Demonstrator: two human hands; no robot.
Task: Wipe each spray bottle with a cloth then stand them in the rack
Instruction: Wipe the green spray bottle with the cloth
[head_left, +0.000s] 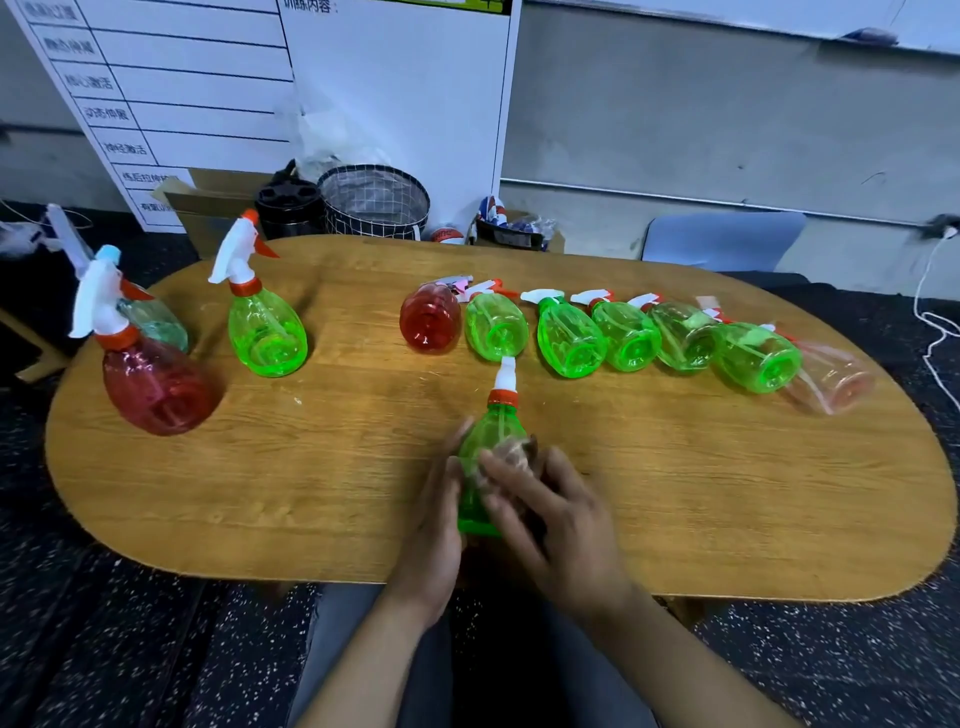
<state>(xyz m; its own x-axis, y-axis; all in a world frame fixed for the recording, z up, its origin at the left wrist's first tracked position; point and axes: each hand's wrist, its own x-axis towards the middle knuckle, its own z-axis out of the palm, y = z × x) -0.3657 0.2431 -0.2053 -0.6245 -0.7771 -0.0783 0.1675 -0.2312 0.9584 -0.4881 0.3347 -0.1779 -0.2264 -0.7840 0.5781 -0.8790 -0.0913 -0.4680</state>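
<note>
Both my hands meet at the near edge of the surface (311, 499): left hand (436, 540) fingers curl round the green spray bottle (480, 457), lying nozzle away from me; right hand (550, 525) fingers press a brownish cloth (511, 452) onto its side. More bottles lie in a row (628, 338) beyond.

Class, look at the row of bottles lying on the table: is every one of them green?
No: the row starts with a red bottle and ends with a pale pink one, with green ones between.
</note>
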